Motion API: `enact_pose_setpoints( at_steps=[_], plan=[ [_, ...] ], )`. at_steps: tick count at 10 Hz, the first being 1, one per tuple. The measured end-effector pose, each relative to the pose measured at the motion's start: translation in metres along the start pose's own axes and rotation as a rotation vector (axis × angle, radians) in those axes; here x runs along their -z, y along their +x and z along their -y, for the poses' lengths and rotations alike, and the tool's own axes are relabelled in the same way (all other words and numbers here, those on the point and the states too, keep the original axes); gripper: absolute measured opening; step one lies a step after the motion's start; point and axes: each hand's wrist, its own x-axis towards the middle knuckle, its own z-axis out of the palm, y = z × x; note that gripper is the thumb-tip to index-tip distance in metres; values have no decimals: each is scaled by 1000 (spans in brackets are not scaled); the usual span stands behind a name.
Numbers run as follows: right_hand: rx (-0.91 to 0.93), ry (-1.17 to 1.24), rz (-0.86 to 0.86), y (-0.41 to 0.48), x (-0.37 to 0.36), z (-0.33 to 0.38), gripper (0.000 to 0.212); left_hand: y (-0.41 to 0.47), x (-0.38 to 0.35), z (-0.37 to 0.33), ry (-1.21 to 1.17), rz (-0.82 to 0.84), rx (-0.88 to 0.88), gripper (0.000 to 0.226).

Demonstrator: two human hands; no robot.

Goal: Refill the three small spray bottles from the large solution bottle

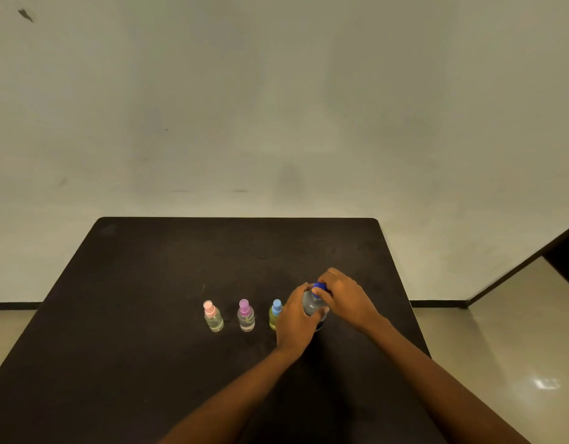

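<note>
Three small spray bottles stand in a row on the black table [148, 283]: one with a pink cap [213, 317], one with a purple cap [246, 316], and a yellowish one with a light blue cap [275, 313]. Right of them stands the large clear solution bottle [312, 304] with a dark blue cap [320, 287]. My left hand [294, 322] grips the large bottle's body and partly hides the yellowish bottle. My right hand [344, 298] grips the blue cap from above.
A pale wall rises behind the table's far edge. A light tiled floor [501, 347] lies to the right, with a dark doorway or frame [561, 251] at the far right.
</note>
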Motion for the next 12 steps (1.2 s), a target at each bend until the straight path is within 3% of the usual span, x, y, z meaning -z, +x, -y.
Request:
enact_pose_setpoints(
  at_steps=[2,5,8,9,10,11,12],
  plan=[
    [-146,104,-123,-3,-16,1,25,0,-1,0,23,37,30,45],
    [-252,269,-321,-16,-38,10,13,-3,3,-7,-9,35,-70,32],
    [-249,471,-260,-11,-34,4,24,-2,6,-8,19,88,-38,39],
    [-275,470,-218,-10,-31,2,33,-2,9,-12,52,102,-11,44],
    [-291,492,-138,-11,-23,-1,55,-1,13,-18,27,118,12,64],
    [-324,426,-162,-14,-13,-3,57,0,23,-35,24,179,2,81],
    [-322,411,-327,-9,4,7,42,10,36,-50,92,170,-60,74]
  ],
)
